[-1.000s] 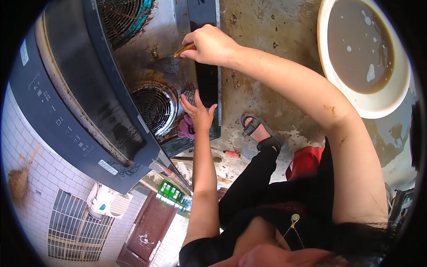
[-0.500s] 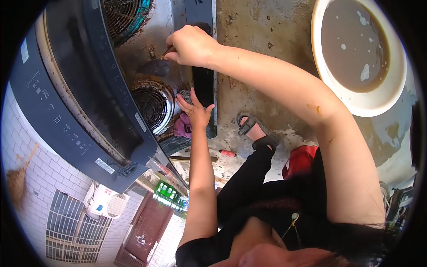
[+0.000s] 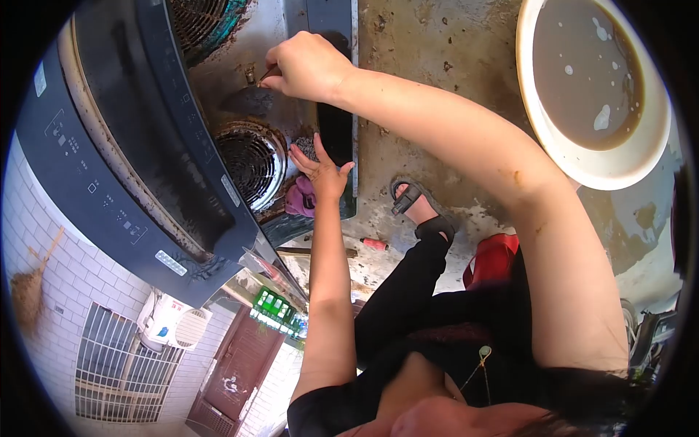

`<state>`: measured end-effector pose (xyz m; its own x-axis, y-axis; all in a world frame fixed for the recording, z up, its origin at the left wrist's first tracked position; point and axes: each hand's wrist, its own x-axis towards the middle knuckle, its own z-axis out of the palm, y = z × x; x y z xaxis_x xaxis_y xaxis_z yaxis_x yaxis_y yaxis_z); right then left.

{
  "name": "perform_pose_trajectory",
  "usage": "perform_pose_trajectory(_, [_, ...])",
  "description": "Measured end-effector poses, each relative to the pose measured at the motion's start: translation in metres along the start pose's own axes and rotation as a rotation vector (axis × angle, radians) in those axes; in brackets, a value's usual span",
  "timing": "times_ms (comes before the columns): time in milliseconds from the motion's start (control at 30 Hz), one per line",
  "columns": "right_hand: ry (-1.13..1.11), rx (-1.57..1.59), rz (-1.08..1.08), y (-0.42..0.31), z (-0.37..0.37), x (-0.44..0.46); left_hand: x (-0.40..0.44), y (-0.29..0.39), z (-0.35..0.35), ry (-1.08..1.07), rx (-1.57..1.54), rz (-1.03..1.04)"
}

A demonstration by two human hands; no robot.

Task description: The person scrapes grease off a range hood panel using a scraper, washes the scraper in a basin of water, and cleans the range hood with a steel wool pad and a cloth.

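Observation:
A greasy range hood [image 3: 287, 14] lies in front of me, its two round fan grilles showing. My right hand [image 3: 309, 65] is closed in a pinch around a thin brown tool [image 3: 269, 74], held over the stained metal between the grilles; most of the tool is hidden by the fingers. My left hand [image 3: 322, 171] has its fingers spread and rests at the hood's edge, beside the lower fan grille [image 3: 251, 167]. Under its fingertips is a grey steel wool scourer [image 3: 306, 148], apparently not gripped. A crumpled purple cloth [image 3: 300, 197] sits just below that hand.
A white basin [image 3: 582, 164] of murky water stands on the wet concrete floor [image 3: 437, 44] at right. The hood's dark glass panel [image 3: 131, 167] rises at left. A red bag-like item [image 3: 491, 261], a small red tube [image 3: 375, 244] and a green crate [image 3: 273, 306] are nearby.
My right hand has shifted slightly up and to the left with the brown tool still pinched. My left hand keeps its place on the hood; the view has tilted a little.

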<state>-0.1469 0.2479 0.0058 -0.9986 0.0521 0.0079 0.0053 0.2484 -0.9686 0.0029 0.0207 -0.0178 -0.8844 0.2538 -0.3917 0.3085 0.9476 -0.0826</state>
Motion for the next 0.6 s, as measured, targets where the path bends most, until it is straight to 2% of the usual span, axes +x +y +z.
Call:
perform_pose_trajectory(133, [-0.05,-0.077,-0.078,0.005,-0.023,0.013,0.008,0.001,-0.001,0.02,-0.001,0.02])
perform_pose_trajectory(200, [-0.007,-0.061,-0.022,0.006,-0.025,0.019,0.009,-0.001,0.002,0.005,0.002,0.02])
perform_pose_trajectory(267, [-0.009,-0.046,-0.037,-0.005,-0.009,0.009,0.007,-0.003,0.005,0.026,-0.022,0.036])
perform_pose_trajectory(367, [0.018,-0.053,-0.113,-0.001,-0.021,0.012,0.01,0.0,0.0,-0.006,0.011,0.007])
perform_pose_trajectory(467, [0.064,0.02,-0.083,0.007,-0.025,0.021,0.007,0.001,0.002,-0.026,0.017,-0.002])
perform_pose_trajectory(533, [0.031,-0.04,-0.031,-0.008,-0.015,0.01,0.007,-0.001,0.003,-0.024,0.011,0.0])
perform_pose_trajectory(567, [0.1,0.002,-0.113,-0.004,-0.005,0.008,0.007,0.002,0.0,0.001,-0.011,0.023])
perform_pose_trajectory(600, [0.061,-0.016,-0.115,-0.006,-0.012,0.006,0.008,0.003,0.0,-0.039,0.023,-0.025])
